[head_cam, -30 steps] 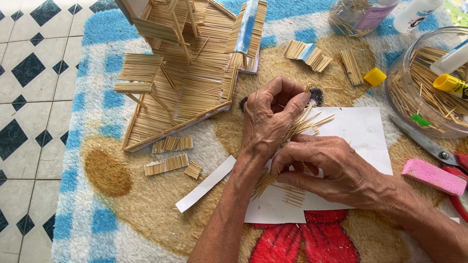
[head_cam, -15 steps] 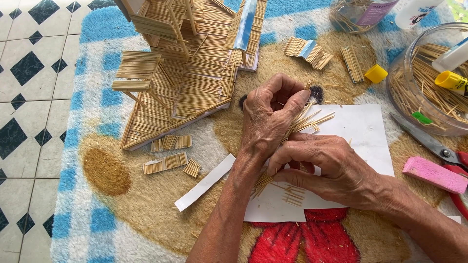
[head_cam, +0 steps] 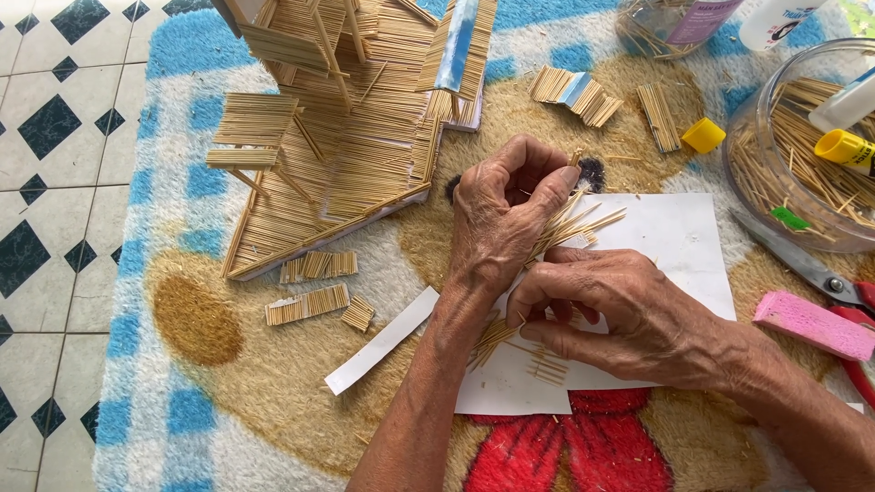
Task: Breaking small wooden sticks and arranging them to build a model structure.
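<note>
My left hand (head_cam: 504, 219) is closed around a bundle of thin wooden sticks (head_cam: 583, 226) that fans out to the right over a white sheet of paper (head_cam: 679, 241). My right hand (head_cam: 629, 314) lies just below it, pinching sticks at the lower end of the same bundle (head_cam: 492, 335). A few short sticks (head_cam: 547, 367) lie flat on the paper under my right hand. Behind my hands stands a model house of glued sticks (head_cam: 351, 128).
Small stick panels (head_cam: 307, 304) and a white paper strip (head_cam: 383, 340) lie left of my hands on a patterned rug (head_cam: 182, 419). A glass bowl of sticks (head_cam: 802, 173) with a glue bottle (head_cam: 848, 150), scissors (head_cam: 825, 278), a pink block (head_cam: 814, 325) and a yellow cap (head_cam: 703, 135) sit at the right.
Both hands stay on the stick bundle, with only small finger shifts. The view has drifted slightly.
</note>
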